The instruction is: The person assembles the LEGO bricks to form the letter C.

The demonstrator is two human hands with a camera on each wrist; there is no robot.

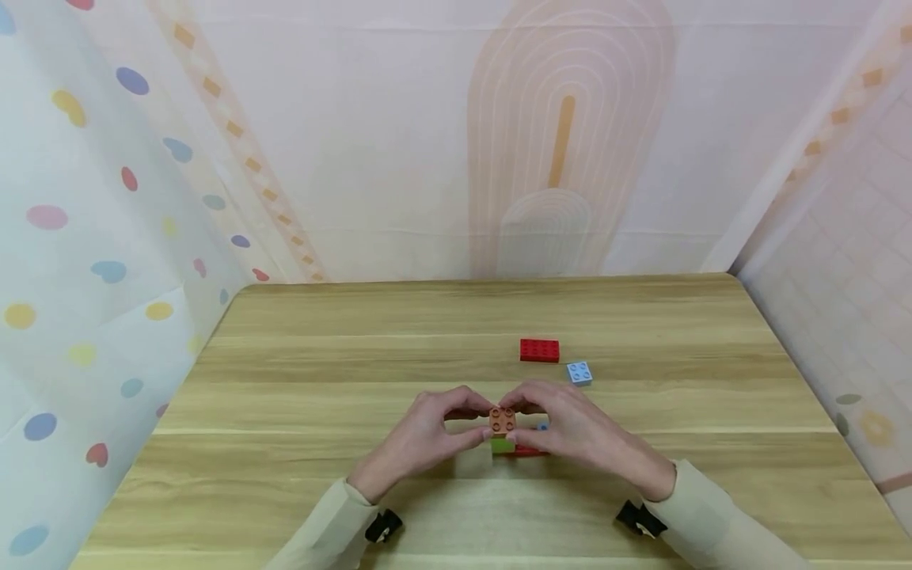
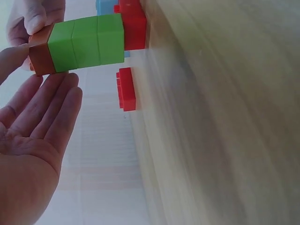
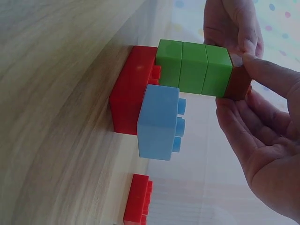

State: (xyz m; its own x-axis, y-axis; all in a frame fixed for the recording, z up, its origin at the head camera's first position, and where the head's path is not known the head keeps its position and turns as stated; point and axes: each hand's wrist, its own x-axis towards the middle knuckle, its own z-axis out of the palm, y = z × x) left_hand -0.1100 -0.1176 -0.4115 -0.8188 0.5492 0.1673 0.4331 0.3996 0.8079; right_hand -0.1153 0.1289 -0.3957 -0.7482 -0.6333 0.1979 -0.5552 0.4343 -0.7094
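A short stack of three green bricks (image 3: 194, 68) stands upright on one end of a red base brick (image 3: 133, 89). Capping it is a small brown brick (image 1: 502, 420) with studs facing up. My left hand (image 1: 420, 435) pinches the brown brick from the left between thumb and fingers. From the right side, my right hand (image 1: 570, 423) pinches the same brick, its thumb near the left thumb. A light blue brick (image 3: 159, 122) sits at the base's right end, partly hidden by my right hand in the head view.
Behind the hands, a loose red brick (image 1: 539, 351) lies on the wooden table (image 1: 321, 356). A loose light blue brick (image 1: 579, 373) lies to its right, nearer to me. Patterned cloth (image 1: 392, 158) hangs along the table's back and sides.
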